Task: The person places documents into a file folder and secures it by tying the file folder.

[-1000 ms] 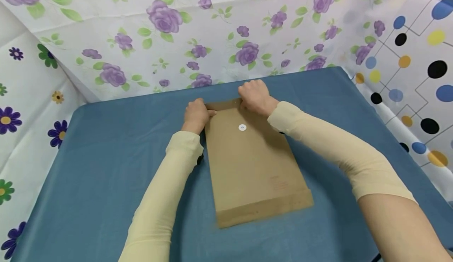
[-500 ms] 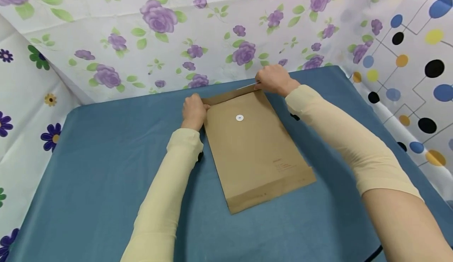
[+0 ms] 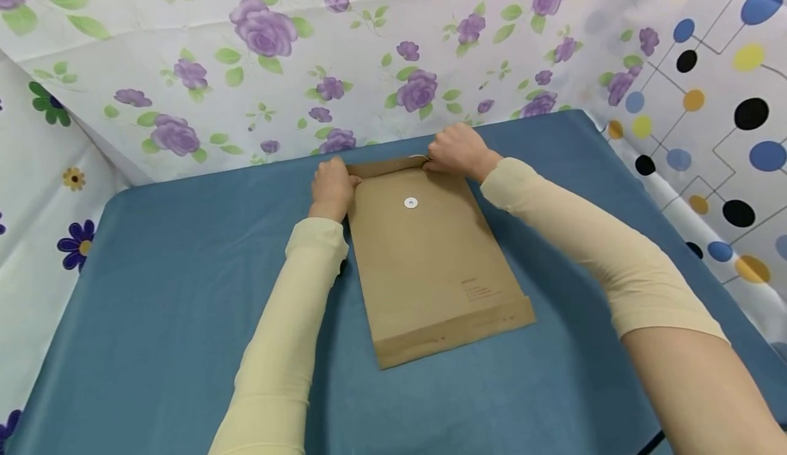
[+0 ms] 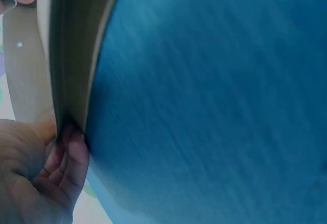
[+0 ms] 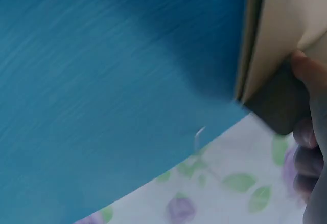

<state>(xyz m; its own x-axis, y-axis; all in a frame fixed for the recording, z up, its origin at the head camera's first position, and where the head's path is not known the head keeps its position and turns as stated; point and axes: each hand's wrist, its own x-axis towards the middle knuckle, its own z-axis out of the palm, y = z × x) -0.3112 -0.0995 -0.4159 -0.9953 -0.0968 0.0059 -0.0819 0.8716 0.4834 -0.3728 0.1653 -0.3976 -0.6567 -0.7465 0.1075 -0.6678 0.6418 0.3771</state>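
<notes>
A brown kraft-paper document envelope (image 3: 430,257) lies lengthwise on the blue cloth, its far flap raised. A white round button (image 3: 410,203) sits near its far end. My left hand (image 3: 332,187) pinches the far left corner; in the left wrist view, thumb and fingers (image 4: 76,150) close on the folded side edge. With its fingers curled, my right hand (image 3: 461,151) grips the flap near the far right corner. The right wrist view has that thumb (image 5: 310,73) on the paper and the other fingers behind the flap (image 5: 278,101). A thin white string (image 5: 198,138) hangs from the flap side.
Blue cloth (image 3: 203,291) covers the table on all sides of the envelope. A floral curtain (image 3: 369,45) rises behind the far table edge, and a dotted curtain (image 3: 719,134) borders the right. A black cable (image 3: 650,443) shows at the lower right.
My right hand moved right and away along the flap, then came partway back left. The envelope's near end swung right and then back left. My left hand keeps its corner.
</notes>
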